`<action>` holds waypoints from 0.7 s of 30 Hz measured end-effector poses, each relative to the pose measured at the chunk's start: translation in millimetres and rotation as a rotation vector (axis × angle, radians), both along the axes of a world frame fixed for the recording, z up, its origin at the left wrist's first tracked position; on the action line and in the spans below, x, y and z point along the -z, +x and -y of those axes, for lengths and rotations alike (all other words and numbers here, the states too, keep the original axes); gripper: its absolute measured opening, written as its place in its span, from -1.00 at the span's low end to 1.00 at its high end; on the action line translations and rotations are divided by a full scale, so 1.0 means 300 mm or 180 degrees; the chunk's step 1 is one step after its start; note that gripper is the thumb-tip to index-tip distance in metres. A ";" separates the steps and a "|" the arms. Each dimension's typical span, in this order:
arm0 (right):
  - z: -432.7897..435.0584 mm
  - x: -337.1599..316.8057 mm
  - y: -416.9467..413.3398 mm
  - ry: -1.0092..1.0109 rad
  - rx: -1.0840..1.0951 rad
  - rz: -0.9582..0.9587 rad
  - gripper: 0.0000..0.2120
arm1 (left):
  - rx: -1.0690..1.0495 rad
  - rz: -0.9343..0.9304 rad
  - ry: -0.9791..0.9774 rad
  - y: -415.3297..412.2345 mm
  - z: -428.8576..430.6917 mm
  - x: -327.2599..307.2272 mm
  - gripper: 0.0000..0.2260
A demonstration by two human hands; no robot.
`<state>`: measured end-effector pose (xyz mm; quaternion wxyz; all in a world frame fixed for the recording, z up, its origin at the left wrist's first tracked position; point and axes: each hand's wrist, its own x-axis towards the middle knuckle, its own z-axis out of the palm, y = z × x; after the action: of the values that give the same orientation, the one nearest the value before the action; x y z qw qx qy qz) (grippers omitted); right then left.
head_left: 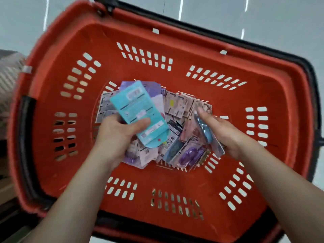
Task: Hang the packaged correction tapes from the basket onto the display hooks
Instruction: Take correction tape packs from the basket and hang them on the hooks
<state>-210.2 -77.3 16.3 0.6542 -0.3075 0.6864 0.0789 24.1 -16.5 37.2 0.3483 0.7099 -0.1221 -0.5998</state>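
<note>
1. Judging by the hands, the task is at the picking-up stage. Both are down in the basket, each with stock in it, and no display hooks are in view, so nothing can be counted as hung.
2. The left hand [121, 130] grips a small stack of teal packs [138, 109]. Its fingers curl behind the stack and the thumb [138, 124] presses across the printed back. The stack fans up and away from the palm, above the heap.
3. The right hand [222, 132] holds a single blue-tape pack [206, 132], seen nearly edge-on and lying along the palm. The forefinger stretches forward towards the heap. How the other fingers close is partly hidden, but the pack looks gripped.
4. Just beneath and between both hands lies the pile of packaged correction tapes [180, 109], in lilac, pink and grey card, overlapping loosely on the bottom of the basket.
5. Around the pile, the red basket [175, 41] has slotted walls and a black handle [26, 137] folded down along the rim, and it stands on a pale floor [228, 14].
6. Still to do, as I judge it: lift the gathered packs out, hang them, and come back for the many that are left.
</note>
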 end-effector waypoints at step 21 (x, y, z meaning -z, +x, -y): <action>-0.022 -0.522 0.173 -0.0413 0.0235 0.1951 -0.52 | -0.1473 -0.0677 -0.0274 -0.066 -0.052 -0.453 -0.79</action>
<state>-158.4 -70.7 172.9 0.8121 -0.3331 0.4715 -0.0852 4.3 -1.0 173.2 0.5171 0.6364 0.0555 -0.5697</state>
